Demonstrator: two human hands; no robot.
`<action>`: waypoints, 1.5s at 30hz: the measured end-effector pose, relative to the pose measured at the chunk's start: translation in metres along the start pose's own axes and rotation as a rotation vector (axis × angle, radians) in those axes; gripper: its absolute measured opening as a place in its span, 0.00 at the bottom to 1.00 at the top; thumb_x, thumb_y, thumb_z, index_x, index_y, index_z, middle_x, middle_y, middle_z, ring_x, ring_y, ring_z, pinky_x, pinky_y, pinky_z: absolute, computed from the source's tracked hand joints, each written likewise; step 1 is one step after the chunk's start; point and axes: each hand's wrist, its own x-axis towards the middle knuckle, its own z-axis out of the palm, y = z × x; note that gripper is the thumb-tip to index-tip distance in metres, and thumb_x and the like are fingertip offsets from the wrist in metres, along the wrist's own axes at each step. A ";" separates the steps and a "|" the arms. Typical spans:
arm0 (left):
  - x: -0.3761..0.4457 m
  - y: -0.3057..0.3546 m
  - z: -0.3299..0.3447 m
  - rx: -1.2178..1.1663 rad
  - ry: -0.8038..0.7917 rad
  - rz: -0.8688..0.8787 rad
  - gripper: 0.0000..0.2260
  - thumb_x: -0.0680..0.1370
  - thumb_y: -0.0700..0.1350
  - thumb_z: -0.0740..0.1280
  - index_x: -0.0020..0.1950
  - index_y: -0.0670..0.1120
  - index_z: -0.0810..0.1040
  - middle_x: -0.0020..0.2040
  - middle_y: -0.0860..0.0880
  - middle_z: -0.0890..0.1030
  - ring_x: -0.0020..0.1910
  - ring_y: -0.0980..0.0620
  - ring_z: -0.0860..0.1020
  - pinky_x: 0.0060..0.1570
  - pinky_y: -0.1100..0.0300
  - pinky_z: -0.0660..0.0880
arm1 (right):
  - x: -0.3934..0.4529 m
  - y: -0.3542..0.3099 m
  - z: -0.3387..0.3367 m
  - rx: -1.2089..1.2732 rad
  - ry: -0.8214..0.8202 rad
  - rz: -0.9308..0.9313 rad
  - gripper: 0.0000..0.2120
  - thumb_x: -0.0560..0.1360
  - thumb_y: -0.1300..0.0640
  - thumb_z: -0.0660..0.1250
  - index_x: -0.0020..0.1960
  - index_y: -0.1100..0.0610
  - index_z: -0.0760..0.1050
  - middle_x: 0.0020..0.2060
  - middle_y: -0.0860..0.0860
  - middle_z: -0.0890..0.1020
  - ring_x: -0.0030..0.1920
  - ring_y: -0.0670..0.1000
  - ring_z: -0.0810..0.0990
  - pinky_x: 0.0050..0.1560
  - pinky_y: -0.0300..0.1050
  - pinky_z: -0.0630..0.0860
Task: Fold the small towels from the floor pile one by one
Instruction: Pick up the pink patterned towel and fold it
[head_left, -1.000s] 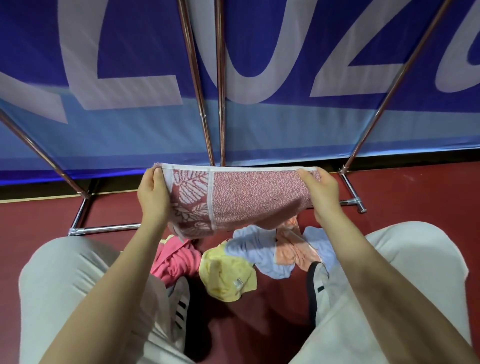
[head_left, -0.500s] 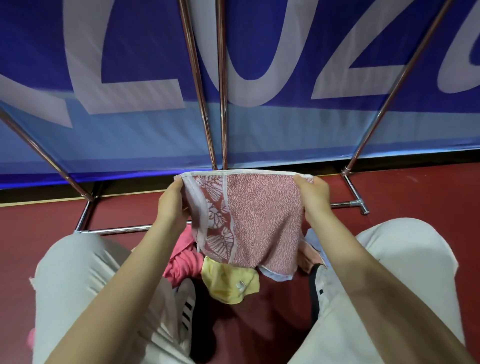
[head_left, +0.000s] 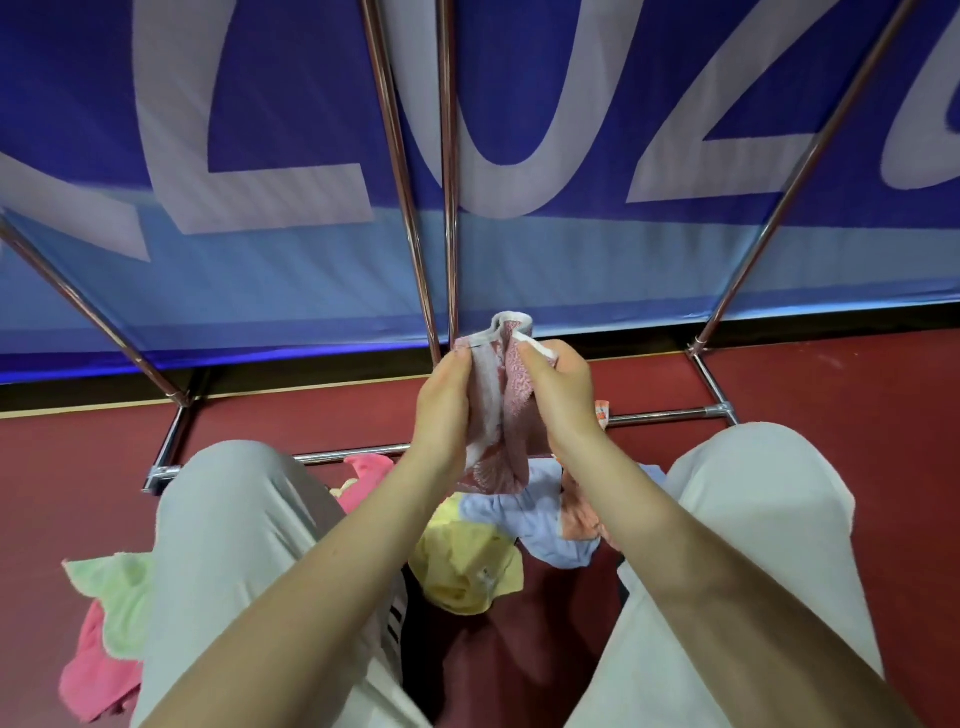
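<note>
A blue banner with big white letters fills the upper view, with metal poles slanting down in front of it to a frame on the dark red floor. Two knees in pale trousers spread to either side. Between them on the floor lies the pile of small towels: yellow, light blue, peach and pink ones. A green towel and a pink one lie beside the left knee. Held up above the pile is a red-and-white patterned towel, its two sides brought together. The left hand and right hand pinch its upper edges, fingers curled on the cloth; the far fingers are probably hidden behind it.
</note>
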 end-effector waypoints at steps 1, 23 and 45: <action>0.004 -0.004 0.001 -0.007 0.004 -0.002 0.20 0.79 0.53 0.61 0.66 0.43 0.77 0.63 0.41 0.79 0.64 0.43 0.77 0.68 0.43 0.70 | -0.001 0.000 0.003 -0.002 -0.012 -0.022 0.10 0.77 0.57 0.66 0.38 0.57 0.69 0.32 0.51 0.69 0.32 0.46 0.65 0.32 0.39 0.64; 0.016 0.005 0.007 -0.021 0.132 -0.042 0.18 0.81 0.49 0.60 0.62 0.38 0.78 0.58 0.38 0.82 0.58 0.44 0.80 0.63 0.50 0.75 | 0.018 -0.011 -0.020 -0.595 -0.185 -0.738 0.05 0.72 0.58 0.66 0.44 0.59 0.79 0.50 0.51 0.81 0.56 0.52 0.76 0.60 0.46 0.71; 0.008 0.001 0.013 -0.125 0.126 -0.143 0.12 0.83 0.44 0.59 0.52 0.40 0.80 0.40 0.46 0.84 0.34 0.55 0.83 0.30 0.67 0.76 | 0.003 -0.021 -0.025 -0.328 -0.243 -0.361 0.11 0.76 0.66 0.63 0.48 0.52 0.81 0.43 0.43 0.82 0.48 0.40 0.78 0.51 0.29 0.70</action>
